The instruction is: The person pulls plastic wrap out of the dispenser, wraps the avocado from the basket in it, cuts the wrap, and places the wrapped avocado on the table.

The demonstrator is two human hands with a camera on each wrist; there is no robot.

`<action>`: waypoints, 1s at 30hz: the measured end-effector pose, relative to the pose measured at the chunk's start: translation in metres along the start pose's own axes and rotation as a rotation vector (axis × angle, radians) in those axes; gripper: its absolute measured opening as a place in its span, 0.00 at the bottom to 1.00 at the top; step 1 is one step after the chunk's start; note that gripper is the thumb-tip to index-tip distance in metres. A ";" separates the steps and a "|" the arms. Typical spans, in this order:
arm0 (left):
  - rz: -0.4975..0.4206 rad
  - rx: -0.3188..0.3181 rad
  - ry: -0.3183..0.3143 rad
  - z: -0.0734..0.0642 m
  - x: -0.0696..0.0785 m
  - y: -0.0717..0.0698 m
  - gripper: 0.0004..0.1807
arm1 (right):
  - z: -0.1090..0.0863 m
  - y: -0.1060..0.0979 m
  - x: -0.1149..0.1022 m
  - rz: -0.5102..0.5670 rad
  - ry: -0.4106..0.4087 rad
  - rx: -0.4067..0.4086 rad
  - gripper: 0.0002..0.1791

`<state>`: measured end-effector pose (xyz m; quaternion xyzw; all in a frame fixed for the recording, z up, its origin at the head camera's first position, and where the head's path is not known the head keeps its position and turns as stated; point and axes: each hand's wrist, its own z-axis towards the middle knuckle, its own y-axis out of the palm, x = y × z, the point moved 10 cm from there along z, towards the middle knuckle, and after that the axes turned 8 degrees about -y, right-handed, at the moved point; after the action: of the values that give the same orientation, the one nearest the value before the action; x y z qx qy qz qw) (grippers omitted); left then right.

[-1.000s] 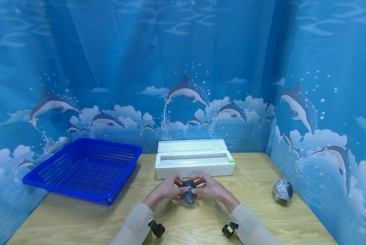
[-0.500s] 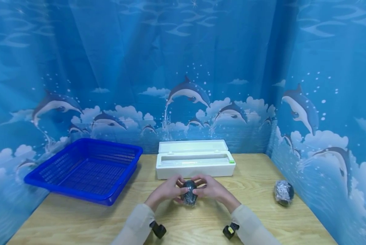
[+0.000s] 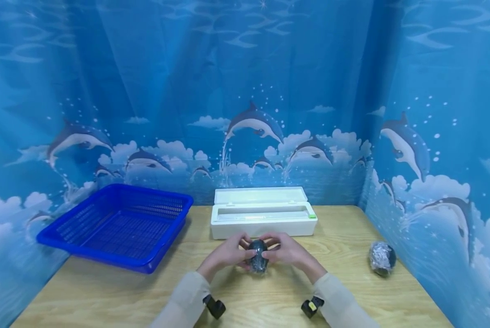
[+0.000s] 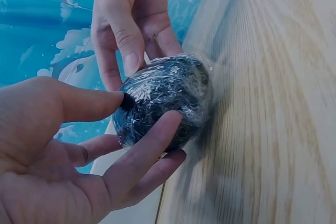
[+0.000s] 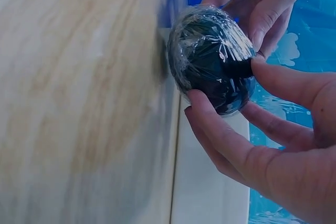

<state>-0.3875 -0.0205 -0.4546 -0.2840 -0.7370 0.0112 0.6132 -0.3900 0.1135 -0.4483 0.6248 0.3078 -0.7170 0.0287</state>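
A dark, rounded, egg-shaped object wrapped in clear cling film is held just above or at the table's surface; what lies under the film is hard to tell. My left hand grips it from the left, thumb on the near side and fingers curled around the far side. From the right, my right hand grips it the same way. In the right wrist view, the film over the object looks wrinkled and shiny, with a small pale mark on the dark surface. Loose film gathers at its lower end.
Behind the hands stands a white cling film dispenser, lid raised, a roll inside and a green piece at its right end. A blue plastic basket sits at the left. Toward the right table edge lies another film-wrapped dark object.
The view has shifted slightly, so everything sits a little farther right in the picture. Both hands keep their grip on the wrapped object with hardly any movement.
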 end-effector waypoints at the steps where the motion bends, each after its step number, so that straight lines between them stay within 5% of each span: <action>1: -0.003 -0.001 0.010 0.000 0.001 0.000 0.15 | 0.000 -0.001 -0.001 -0.004 -0.003 -0.002 0.27; 18: -0.028 0.039 0.046 0.006 0.021 0.011 0.18 | -0.008 -0.029 -0.011 -0.037 -0.017 -0.004 0.27; 30: -0.053 0.020 0.110 0.017 0.055 0.041 0.27 | -0.028 -0.071 -0.007 -0.050 0.016 0.060 0.30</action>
<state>-0.3910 0.0438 -0.4246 -0.2585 -0.7092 -0.0132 0.6558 -0.3938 0.1823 -0.4134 0.6231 0.3018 -0.7215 -0.0105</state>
